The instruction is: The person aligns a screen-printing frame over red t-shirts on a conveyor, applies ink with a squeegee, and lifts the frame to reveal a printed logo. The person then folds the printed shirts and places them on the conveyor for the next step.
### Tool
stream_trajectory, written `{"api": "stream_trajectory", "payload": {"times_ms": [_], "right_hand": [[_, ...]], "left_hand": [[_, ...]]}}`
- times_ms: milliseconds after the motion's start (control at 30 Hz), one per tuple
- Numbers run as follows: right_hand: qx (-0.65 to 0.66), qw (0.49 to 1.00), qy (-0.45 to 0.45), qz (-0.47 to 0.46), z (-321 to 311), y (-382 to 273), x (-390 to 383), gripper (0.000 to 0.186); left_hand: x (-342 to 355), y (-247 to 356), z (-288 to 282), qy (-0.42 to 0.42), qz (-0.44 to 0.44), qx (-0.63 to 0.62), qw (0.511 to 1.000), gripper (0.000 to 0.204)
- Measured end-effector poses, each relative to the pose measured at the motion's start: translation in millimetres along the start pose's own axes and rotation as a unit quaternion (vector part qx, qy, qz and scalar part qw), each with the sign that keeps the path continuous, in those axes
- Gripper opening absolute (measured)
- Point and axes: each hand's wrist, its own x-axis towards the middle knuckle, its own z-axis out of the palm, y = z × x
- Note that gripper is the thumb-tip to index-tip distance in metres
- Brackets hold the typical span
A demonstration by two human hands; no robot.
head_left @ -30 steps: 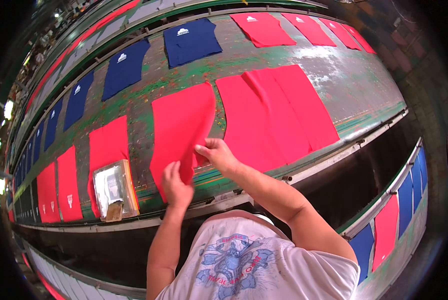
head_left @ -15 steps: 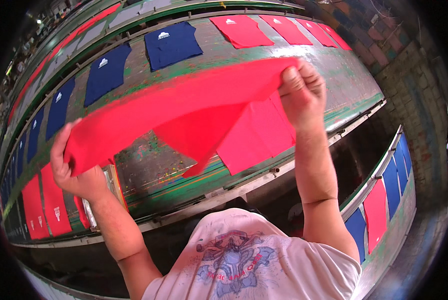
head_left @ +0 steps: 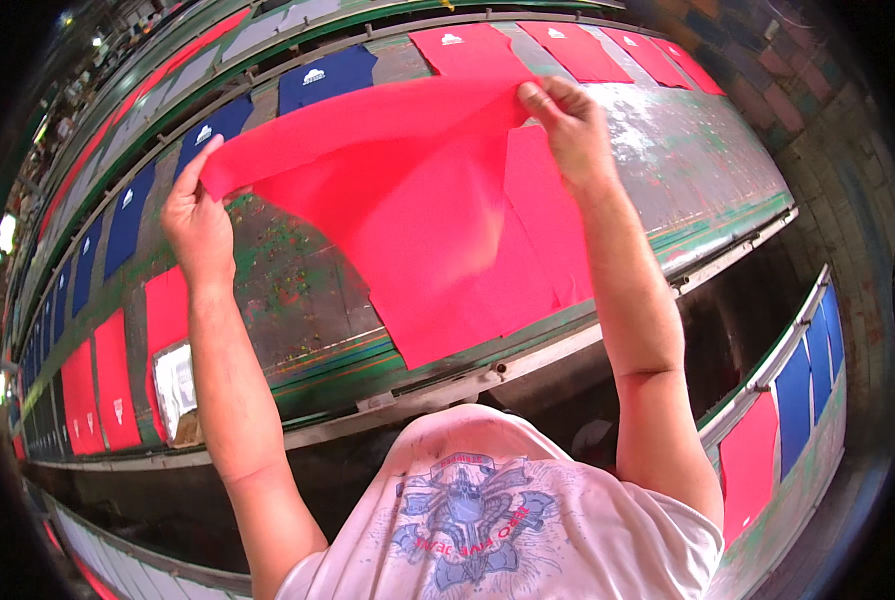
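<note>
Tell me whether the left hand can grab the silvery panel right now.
Probably not: the left hand grips a red cloth, though the silvery panel looks near, partly hidden by the left forearm.

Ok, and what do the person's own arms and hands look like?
The left hand and right hand are ungloved. The forearms are bare, with no watch visible. The shirt is whitish and short-sleeved, with a blue-and-red print.

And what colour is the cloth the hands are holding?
The cloth is pinkish red, best seen in the head view.
</note>
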Motion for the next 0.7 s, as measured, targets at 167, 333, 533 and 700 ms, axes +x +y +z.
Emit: {"api": "stream_trajectory", "payload": {"times_ms": [167,333,533,700], "right_hand": [[-0.044,0.997,0.018,-0.064,-44,-13,-28,0.021],[-0.017,0.992,-0.032,0.121,-84,62,-82,0.028],[-0.020,0.948,-0.028,0.316,-109,158,-180,0.016],[-0.153,0.921,-0.002,0.358,-115,185,-224,0.021]], "left_hand": [[-58,8,17,0.025,0.053,0.022,0.998,0.030],[-152,-42,32,0.005,-0.154,-0.104,0.983,0.048],[-267,-108,44,-0.019,-0.353,-0.128,0.927,0.036],[-320,-134,59,-0.106,-0.357,0.095,0.923,0.047]]}}
